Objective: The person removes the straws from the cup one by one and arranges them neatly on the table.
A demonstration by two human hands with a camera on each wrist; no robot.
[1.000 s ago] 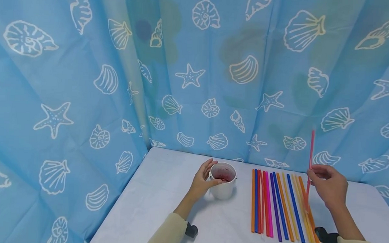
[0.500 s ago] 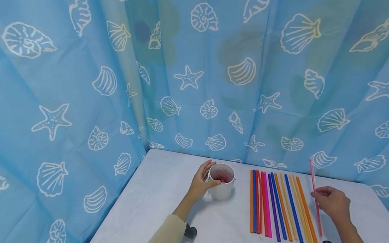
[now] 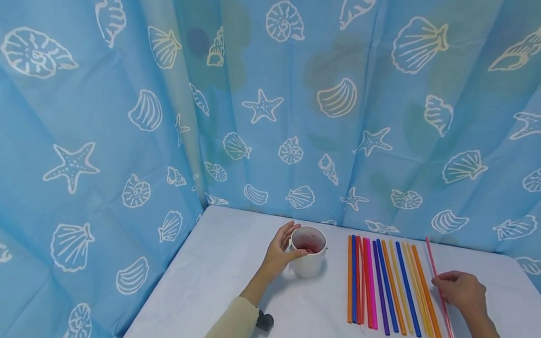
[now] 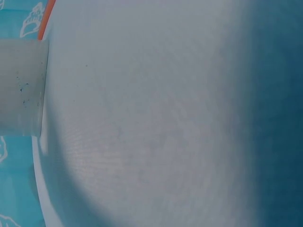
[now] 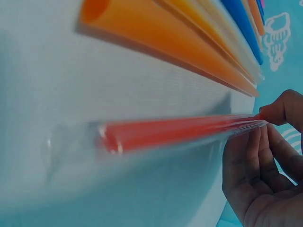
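Note:
My right hand (image 3: 464,293) pinches a red straw (image 5: 165,132) between thumb and fingers, low over the tabletop and right of the row of straws. A clear wrapper (image 5: 66,146) encloses this straw and extends past its near end. My left hand (image 3: 280,253) holds a white cup (image 3: 309,266) from its left side, the thumb lying across the front near the rim and the fingers behind. Red residue shows inside the cup. Only the cup's lower side appears in the left wrist view, without the hand.
A row of several straws, among them a blue straw (image 3: 408,288), a magenta straw (image 3: 371,284) and an orange straw (image 3: 427,294), lies between the cup and my right hand. They rest on a white tablecloth (image 3: 195,285). A blue shell-print curtain (image 3: 262,154) hangs behind.
The red straw has come down from a raised, upright pose beside the row to a low slant at its right, with my right hand moving down and right. My left hand stays on the cup.

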